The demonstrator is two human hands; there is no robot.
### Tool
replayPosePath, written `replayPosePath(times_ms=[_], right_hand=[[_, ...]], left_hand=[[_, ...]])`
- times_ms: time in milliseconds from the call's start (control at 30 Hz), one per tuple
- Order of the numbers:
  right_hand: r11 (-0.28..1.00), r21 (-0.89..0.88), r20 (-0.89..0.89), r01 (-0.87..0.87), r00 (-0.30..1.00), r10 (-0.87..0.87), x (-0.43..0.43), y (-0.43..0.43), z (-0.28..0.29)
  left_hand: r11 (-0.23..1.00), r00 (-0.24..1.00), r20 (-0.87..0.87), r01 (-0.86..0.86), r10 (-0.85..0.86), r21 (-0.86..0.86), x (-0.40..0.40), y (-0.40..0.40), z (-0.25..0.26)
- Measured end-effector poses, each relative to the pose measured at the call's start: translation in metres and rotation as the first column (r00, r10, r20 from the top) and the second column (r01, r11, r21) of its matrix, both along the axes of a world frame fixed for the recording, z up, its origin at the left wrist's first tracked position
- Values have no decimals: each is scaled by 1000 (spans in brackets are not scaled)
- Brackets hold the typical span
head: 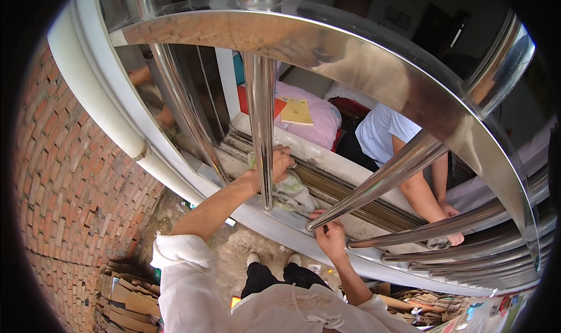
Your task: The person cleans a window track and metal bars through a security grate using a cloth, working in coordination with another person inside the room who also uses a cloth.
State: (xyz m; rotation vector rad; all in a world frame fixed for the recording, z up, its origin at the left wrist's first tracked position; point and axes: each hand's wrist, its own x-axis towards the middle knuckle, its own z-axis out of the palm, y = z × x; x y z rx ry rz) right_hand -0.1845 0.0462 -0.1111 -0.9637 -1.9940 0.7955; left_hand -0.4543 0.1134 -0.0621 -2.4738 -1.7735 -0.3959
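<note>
Reaching between the steel bars, my left hand (pixel 282 163) presses a dirty, grey-green cloth (pixel 294 192) onto the window track (pixel 326 188). An upright bar (pixel 261 127) crosses in front of my left wrist. Part of the cloth spreads over the sill toward my right hand (pixel 332 239). That hand is at the foot of a slanting steel bar (pixel 372 184), its fingers passing behind the bar and its thumb in front. Inside the window, another person's hand (pixel 456 239) holds a small grey rag (pixel 438 243) at the right part of the track.
A broad curved steel rail (pixel 307 39) spans the bars above my hands. At left are a white pipe (pixel 109 109) and a brick wall (pixel 74 171). Flattened cardboard (pixel 131 300) lies below. Indoors, a yellow booklet (pixel 297 111) rests on pink bedding (pixel 322 133).
</note>
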Motion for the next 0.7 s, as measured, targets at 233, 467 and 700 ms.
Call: replayPosePath(times_ms=[233, 467, 700], right_hand=[[997, 24, 5, 75, 997, -75, -2, -4, 0], [992, -5, -40, 129, 991, -129, -7, -6, 3], [979, 6, -476, 202, 862, -175, -22, -61, 27]], left_hand=[[969, 872, -432, -244, 231, 25, -26, -8, 40], [945, 878, -350, -311, 327, 103, -22, 0, 6], [896, 894, -97, -443, 437, -46, -23, -26, 19]])
